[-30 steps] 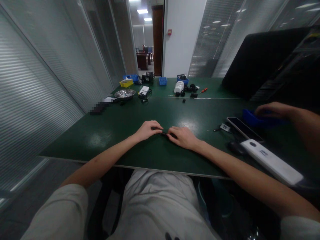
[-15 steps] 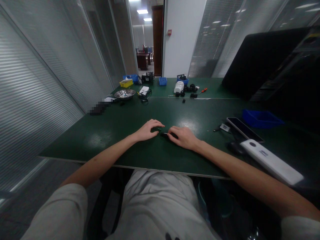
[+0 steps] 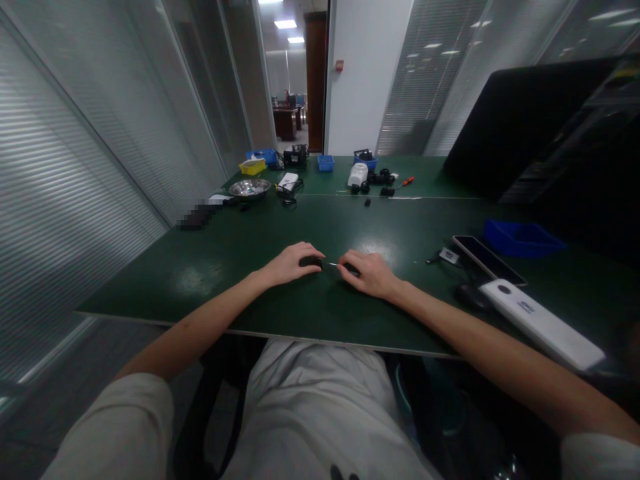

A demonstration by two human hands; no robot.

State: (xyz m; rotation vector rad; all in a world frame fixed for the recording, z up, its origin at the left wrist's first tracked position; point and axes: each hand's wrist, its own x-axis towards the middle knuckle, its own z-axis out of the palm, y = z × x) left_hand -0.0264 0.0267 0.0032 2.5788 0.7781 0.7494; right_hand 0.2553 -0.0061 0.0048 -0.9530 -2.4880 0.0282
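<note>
My left hand (image 3: pixel 290 264) rests low over the green tabletop, its thumb and fingers curled round a small black part (image 3: pixel 311 262). What kind of part it is does not show. Just to the right, my right hand (image 3: pixel 369 273) pinches a thin silvery rod (image 3: pixel 332 265) that points left toward the black part. Something dark shows between the right palm and fingers, but most of it is covered. A narrow gap separates the rod's tip from the left fingertips.
To the right lie a phone (image 3: pixel 489 260), a white elongated device (image 3: pixel 545 323), a cable with a tag (image 3: pixel 449 255) and a blue tray (image 3: pixel 523 239). Farther back are a metal bowl (image 3: pixel 250 189), a yellow tray (image 3: pixel 253 167), black parts (image 3: pixel 381 177) and an orange-handled tool (image 3: pixel 408 181).
The black part now shows within my left hand's grasp; half a second ago a dark piece lay by my right fingertips. The silvery rod now sticks out farther left. Both hands have barely shifted.
</note>
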